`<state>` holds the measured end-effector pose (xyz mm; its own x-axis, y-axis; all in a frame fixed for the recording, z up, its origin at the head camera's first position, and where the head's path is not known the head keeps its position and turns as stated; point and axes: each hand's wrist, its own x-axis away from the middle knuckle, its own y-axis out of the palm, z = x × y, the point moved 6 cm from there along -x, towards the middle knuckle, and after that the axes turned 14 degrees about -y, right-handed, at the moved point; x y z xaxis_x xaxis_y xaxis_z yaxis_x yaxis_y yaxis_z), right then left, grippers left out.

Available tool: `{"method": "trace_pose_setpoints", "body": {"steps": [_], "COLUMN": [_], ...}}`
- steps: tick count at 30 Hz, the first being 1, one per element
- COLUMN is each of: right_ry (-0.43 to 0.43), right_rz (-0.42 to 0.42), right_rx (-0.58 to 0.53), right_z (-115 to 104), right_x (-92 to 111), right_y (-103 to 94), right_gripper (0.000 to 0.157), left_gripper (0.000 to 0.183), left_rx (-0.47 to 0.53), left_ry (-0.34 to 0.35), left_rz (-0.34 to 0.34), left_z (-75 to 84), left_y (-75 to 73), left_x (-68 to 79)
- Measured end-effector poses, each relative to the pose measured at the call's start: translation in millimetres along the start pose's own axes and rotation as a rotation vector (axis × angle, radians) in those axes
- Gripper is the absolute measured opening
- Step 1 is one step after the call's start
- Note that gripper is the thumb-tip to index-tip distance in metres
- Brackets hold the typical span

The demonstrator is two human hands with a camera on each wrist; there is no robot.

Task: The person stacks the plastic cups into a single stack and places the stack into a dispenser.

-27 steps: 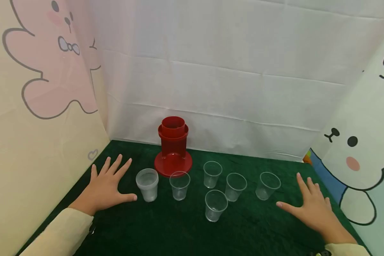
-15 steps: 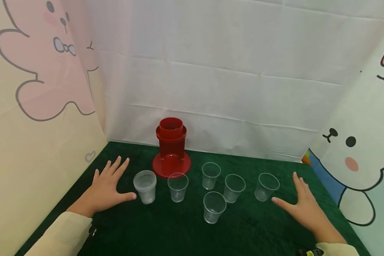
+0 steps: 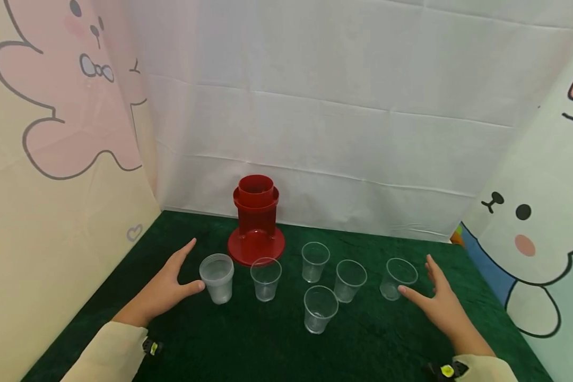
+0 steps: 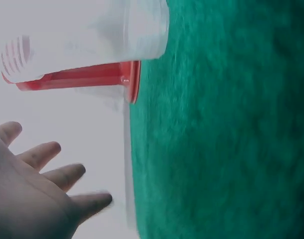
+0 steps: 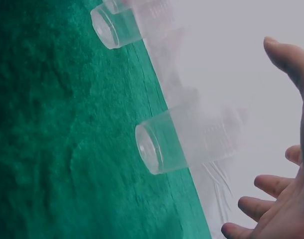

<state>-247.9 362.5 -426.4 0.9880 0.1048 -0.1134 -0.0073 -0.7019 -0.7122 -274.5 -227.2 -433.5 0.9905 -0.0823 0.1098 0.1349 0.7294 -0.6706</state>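
Observation:
Just left of a stack of nested clear plastic cups (image 3: 218,281), my left hand (image 3: 164,289) is held with its thumb and fingers spread. In the left wrist view its fingers (image 4: 65,177) are apart and hold nothing; the cup stack (image 4: 107,32) is above them. On the other side, my right hand (image 3: 439,307) reaches toward the rightmost single cup (image 3: 395,281), its thumb tip overlapping the cup's right side in the head view. The right wrist view has that cup (image 5: 162,142) standing between thumb and fingers, with a gap to them.
Several single clear cups stand between, among them a front cup (image 3: 320,313), a cup by the stack (image 3: 266,281), a back cup (image 3: 314,264) and a tilted-looking cup (image 3: 349,284). Behind them a red cylindrical stand (image 3: 257,233) rises from the green cloth (image 3: 248,350). A white curtain (image 3: 334,132) closes the back.
My right hand has moved left toward the rightmost cup. My left hand has turned so its fingers line up, staying close beside the stack. The cups keep their places.

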Motion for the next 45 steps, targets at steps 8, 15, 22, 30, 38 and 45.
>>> {"method": "trace_pose_setpoints", "body": {"steps": [8, 15, 22, 30, 38, 45], "right_ry": [0.000, -0.010, 0.009, 0.004, -0.003, 0.006], "right_rz": [0.013, 0.023, 0.060, 0.089, 0.099, 0.118], "right_rx": [-0.041, -0.093, -0.159, -0.230, -0.248, -0.260], "right_z": [-2.2, -2.3, 2.9, 0.9, 4.2, 10.0], "right_x": [-5.2, -10.0, -9.5, -14.2, -17.0, -20.3], "right_y": [8.3, 10.9, 10.9, 19.9, 24.1, 25.6], "right_gripper": [0.117, 0.116, 0.115, 0.112, 0.110, 0.109], "left_gripper": [0.084, 0.083, 0.081, 0.078, 0.079, 0.077], "left_rx": [0.275, 0.372, 0.446, 0.481, 0.429, 0.418], "left_ry": [0.115, 0.124, 0.155, 0.122, 0.074, 0.077], "left_rz": [-0.095, -0.123, -0.119, -0.144, -0.137, -0.144], "left_z": [-7.9, -7.0, -3.8, -10.6, -2.6, 2.2], "left_y": [10.5, 14.6, 22.5, 34.4, 37.4, 35.5], "left_x": [-2.2, -6.0, -13.7, -15.2, -19.9, -21.6]}}
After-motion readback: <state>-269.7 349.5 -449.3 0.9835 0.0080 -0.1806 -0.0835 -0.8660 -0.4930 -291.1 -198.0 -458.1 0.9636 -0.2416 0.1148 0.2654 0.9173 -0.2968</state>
